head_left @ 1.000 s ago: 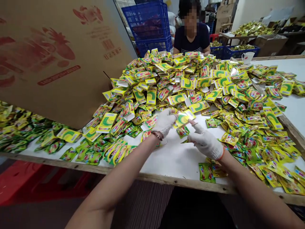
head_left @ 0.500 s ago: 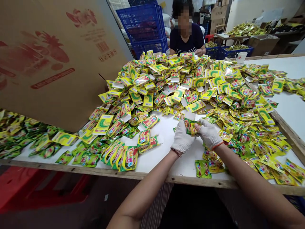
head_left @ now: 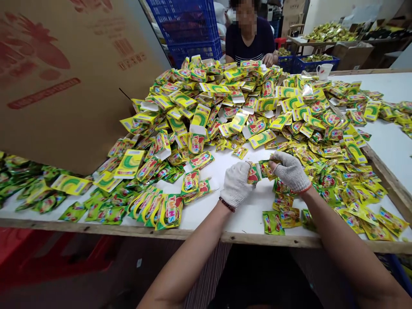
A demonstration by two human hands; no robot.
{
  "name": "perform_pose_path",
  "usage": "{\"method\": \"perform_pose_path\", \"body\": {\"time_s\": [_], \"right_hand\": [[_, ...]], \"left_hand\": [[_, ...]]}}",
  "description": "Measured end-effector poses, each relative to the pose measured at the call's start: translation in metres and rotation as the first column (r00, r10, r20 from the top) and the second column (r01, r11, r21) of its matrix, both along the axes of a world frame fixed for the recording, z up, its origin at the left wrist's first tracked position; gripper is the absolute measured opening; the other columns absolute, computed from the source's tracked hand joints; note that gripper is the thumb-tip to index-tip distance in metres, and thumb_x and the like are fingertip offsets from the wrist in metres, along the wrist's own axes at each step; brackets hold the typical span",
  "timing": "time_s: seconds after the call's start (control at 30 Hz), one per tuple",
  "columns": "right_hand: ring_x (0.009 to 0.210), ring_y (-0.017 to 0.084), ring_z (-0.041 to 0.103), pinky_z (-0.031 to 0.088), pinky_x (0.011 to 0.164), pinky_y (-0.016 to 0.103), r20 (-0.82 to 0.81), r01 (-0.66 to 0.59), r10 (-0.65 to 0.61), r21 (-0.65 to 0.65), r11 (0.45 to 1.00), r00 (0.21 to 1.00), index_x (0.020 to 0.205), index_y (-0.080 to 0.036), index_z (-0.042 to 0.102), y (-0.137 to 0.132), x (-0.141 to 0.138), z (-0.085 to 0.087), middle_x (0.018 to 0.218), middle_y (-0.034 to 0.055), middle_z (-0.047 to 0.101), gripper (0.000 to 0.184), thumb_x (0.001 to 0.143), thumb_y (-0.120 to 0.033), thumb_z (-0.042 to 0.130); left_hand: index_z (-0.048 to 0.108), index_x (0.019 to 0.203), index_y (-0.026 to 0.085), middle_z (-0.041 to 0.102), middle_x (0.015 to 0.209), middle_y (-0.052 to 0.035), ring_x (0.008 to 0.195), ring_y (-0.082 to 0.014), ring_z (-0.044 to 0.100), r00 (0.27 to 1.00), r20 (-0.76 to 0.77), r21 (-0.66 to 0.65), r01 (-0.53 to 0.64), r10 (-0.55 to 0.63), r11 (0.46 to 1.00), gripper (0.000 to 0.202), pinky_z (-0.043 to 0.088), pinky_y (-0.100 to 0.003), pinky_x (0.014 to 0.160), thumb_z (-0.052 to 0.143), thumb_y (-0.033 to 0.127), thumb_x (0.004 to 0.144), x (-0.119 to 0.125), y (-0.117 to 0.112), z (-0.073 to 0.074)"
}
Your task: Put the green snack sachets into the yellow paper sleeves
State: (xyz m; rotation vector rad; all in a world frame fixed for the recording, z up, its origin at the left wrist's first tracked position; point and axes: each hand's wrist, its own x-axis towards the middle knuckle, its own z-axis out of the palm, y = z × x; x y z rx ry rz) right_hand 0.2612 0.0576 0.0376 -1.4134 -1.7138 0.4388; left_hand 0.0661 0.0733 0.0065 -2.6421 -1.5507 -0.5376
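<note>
Both my hands wear white knit gloves and meet over the white table (head_left: 238, 219) near its front edge. My left hand (head_left: 236, 183) is closed on a small yellow-green packet (head_left: 253, 174) with red print. My right hand (head_left: 289, 171) is closed on green sachets (head_left: 266, 168) right beside it. A big heap of flat yellow cartons (head_left: 222, 98) and sachets rises just beyond my hands. More green sachets (head_left: 337, 189) are spread to the right of my right hand. A row of filled packets (head_left: 161, 210) lies to the left by the edge.
A large brown cardboard sheet (head_left: 64, 81) leans at the left. A person in a dark top (head_left: 249, 40) sits across the table. Blue crates (head_left: 189, 30) stand behind the heap. A white cup (head_left: 323, 71) is on the far right side. A wooden strip (head_left: 386, 176) runs across the table.
My hands came together from apart and closed on packets. The view shifted down and slightly right; my hands now sit nearer the front edge.
</note>
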Motion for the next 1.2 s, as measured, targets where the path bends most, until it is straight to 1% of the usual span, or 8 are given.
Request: {"method": "perform_pose_path", "body": {"time_s": [0.27,0.43,0.53,0.63,0.8,0.93,1.07,1.2], "right_hand": [[0.064,0.014,0.050,0.036,0.062,0.025,0.107,-0.137,0.157,-0.175,0.975,0.982,0.066,-0.018,0.057,0.001,0.016,0.005,0.064,-0.0007,0.054,0.022,0.081,-0.033,0.052],[0.063,0.014,0.046,0.031,0.061,0.027,0.315,-0.017,0.022,-0.019,1.000,0.949,0.065,-0.019,0.053,-0.004,0.004,0.003,0.064,0.0007,0.051,0.027,0.087,-0.034,0.049],[0.067,0.016,0.048,0.030,0.063,0.029,0.445,0.070,-0.117,0.121,0.990,0.888,0.070,-0.019,0.057,-0.010,-0.012,0.002,0.069,0.0045,0.057,0.029,0.092,-0.034,0.045],[0.070,0.017,0.051,0.030,0.063,0.029,0.492,0.069,-0.113,0.108,0.992,0.863,0.077,-0.018,0.063,-0.013,-0.021,0.001,0.076,0.0069,0.062,0.028,0.093,-0.033,0.045],[0.067,0.014,0.050,0.035,0.061,0.024,0.177,-0.148,0.180,-0.178,0.973,0.968,0.086,-0.018,0.065,-0.009,-0.006,-0.001,0.075,0.0013,0.062,0.018,0.089,-0.030,0.053],[0.063,0.013,0.048,0.036,0.059,0.024,0.112,-0.078,0.110,-0.256,0.964,0.988,0.070,-0.017,0.064,-0.008,-0.003,0.000,0.065,-0.0006,0.058,0.013,0.079,-0.025,0.059],[0.063,0.013,0.051,0.040,0.060,0.023,0.044,-0.136,0.154,-0.284,0.949,0.987,0.069,-0.018,0.068,-0.009,-0.012,-0.001,0.063,-0.0005,0.061,0.014,0.074,-0.016,0.055],[0.044,0.011,0.046,0.035,0.044,0.021,-0.255,-0.185,0.045,-0.557,0.810,0.966,0.094,-0.017,0.072,-0.011,-0.007,0.000,0.051,-0.0022,0.058,0.025,0.076,-0.032,0.063]], "left_hand": [[0.055,0.121,0.015,0.063,0.112,-0.0127,0.097,-0.0301,0.061,0.996,-0.039,-0.001,0.085,-0.085,0.996,0.051,0.046,-0.042,0.076,0.064,0.030,0.074,0.001,-0.001,0.004],[0.054,0.120,0.015,0.065,0.107,-0.0118,0.099,-0.0289,0.062,0.978,0.074,-0.046,0.196,-0.192,0.979,0.050,0.048,-0.041,0.084,0.067,0.034,0.076,0.006,-0.004,-0.007],[0.054,0.117,0.015,0.065,0.109,-0.0116,0.099,-0.0281,0.062,0.977,0.188,-0.124,0.125,-0.100,0.984,0.057,0.049,-0.038,0.084,0.073,0.046,0.073,0.012,-0.011,-0.014],[0.055,0.114,0.016,0.065,0.107,-0.0109,0.096,-0.0271,0.063,0.980,0.197,-0.152,0.034,-0.003,0.988,0.054,0.049,-0.037,0.081,0.072,0.049,0.074,0.015,-0.015,-0.014],[0.056,0.120,0.015,0.065,0.106,-0.0120,0.096,-0.0290,0.061,1.000,0.027,-0.009,-0.002,0.002,1.000,0.044,0.046,-0.041,0.079,0.063,0.035,0.081,0.006,-0.006,-0.004],[0.054,0.127,0.016,0.065,0.111,-0.0125,0.095,-0.0292,0.060,0.995,-0.062,0.031,0.083,-0.081,0.996,0.054,0.045,-0.041,0.075,0.064,0.031,0.077,0.002,0.000,-0.001],[0.054,0.129,0.018,0.066,0.106,-0.0106,0.093,-0.0280,0.060,0.980,-0.100,0.044,0.176,-0.171,0.983,0.047,0.044,-0.040,0.074,0.057,0.029,0.084,0.005,-0.002,-0.002],[0.052,0.131,0.018,0.064,0.112,-0.0122,0.095,-0.0282,0.060,0.988,-0.105,0.018,0.112,-0.109,0.994,0.050,0.043,-0.040,0.073,0.059,0.030,0.083,0.008,-0.003,0.000]]}}
